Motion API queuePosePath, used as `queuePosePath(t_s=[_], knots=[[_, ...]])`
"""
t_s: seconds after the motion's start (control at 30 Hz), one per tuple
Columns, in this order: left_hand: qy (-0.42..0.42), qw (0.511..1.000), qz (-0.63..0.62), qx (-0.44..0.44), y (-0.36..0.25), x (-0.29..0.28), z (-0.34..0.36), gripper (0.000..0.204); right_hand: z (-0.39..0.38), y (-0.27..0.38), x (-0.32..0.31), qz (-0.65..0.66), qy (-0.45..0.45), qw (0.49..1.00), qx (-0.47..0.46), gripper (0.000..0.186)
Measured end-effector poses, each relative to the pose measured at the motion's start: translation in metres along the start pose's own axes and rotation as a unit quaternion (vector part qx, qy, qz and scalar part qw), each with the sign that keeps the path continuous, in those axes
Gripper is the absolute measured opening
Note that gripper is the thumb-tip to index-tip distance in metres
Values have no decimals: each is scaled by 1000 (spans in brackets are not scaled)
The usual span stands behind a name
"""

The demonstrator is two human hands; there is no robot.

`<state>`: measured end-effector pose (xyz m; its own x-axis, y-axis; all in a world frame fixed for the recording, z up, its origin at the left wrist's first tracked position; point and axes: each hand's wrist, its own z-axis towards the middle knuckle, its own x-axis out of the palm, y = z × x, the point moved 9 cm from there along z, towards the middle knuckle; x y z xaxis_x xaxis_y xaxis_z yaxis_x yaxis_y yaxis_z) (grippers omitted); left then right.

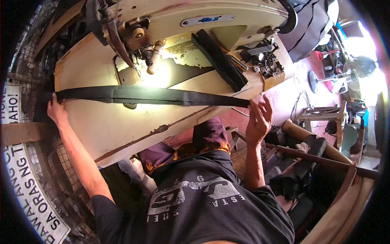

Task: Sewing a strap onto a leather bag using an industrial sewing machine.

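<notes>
A long black fabric strip (152,96) stretches across the sewing table (134,134), held between my two hands. At the table's left edge, my left hand (57,109) pinches one end of it. My right hand (259,118) grips the other end just past the table's front right edge, thumb and index finger on the strip, other fingers raised. A lengthwise seam or fold shows along the strip's middle. Behind it stands the cream sewing machine (170,20), its needle area brightly lit.
A folded black fabric piece (219,59) lies on the table under the machine's arm. Beside it sits a box of small metal parts (270,67). A wire mesh wall (67,162) with a lettered sign (38,195) borders my left. Dark material rolls (300,162) fill a wooden-framed bin at right.
</notes>
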<state>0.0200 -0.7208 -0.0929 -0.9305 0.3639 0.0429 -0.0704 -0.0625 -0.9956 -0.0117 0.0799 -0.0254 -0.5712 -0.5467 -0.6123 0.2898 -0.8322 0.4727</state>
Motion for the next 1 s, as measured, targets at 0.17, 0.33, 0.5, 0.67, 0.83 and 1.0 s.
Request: queuePosePath(t_s=[0.17,0.33,0.5,0.67,0.83,1.0], knots=[[1,1000,-14,-13,8,-8,7,34,-12,17,-26,11,-18,1000,-9,27],[15,1000,-16,-22,43,-35,42,32,-14,19,-32,39,-6,999,10,24],[91,978,142,126,58,-65,112,28,-1,17,-25,100,-62,993,-13,19],[68,993,13,93,76,-88,141,22,-12,20,31,131,55,990,4,20],[95,988,50,107,67,-77,130,19,-17,9,44,175,79,979,65,40],[65,939,278,191,41,-75,106,21,-17,25,19,84,42,996,10,46]])
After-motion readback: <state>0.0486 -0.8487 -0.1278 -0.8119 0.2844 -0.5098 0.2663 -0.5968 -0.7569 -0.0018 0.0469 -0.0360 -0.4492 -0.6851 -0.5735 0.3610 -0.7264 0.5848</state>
